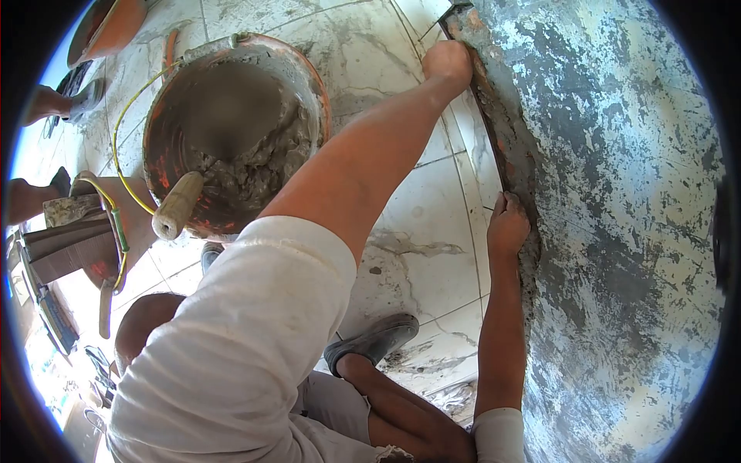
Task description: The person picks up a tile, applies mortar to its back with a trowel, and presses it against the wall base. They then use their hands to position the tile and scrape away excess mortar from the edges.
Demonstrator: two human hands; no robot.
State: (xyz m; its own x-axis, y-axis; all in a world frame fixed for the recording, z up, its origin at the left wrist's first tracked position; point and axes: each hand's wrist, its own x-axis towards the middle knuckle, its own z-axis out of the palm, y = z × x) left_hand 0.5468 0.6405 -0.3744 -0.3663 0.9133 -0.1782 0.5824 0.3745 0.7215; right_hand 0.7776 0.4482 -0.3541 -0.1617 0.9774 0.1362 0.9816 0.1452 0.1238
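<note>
A narrow white tile strip point(476, 147) with a dark edge stands along the foot of the wall. My left hand point(448, 63) is closed at its far part, the fingers mostly turned out of view. Nearer to me, my right hand point(509, 224) pinches the strip's near end between thumb and fingers. Rough grey mortar point(515, 147) fills the band between strip and wall. Left of my left forearm stands a bucket point(323, 100) with wet mortar point(258, 174) inside; part of its inside is blurred. A tool with a thick pale handle point(179, 202) leans over its rim.
The peeling grey-white wall point(617, 193) rises at the right. Marbled floor tiles point(421, 262) carry mortar smears. At the left are another bucket point(135, 197) with flat pieces on it, an orange bucket point(123, 31) and another person's feet point(85, 100). My shoe point(374, 341) rests below.
</note>
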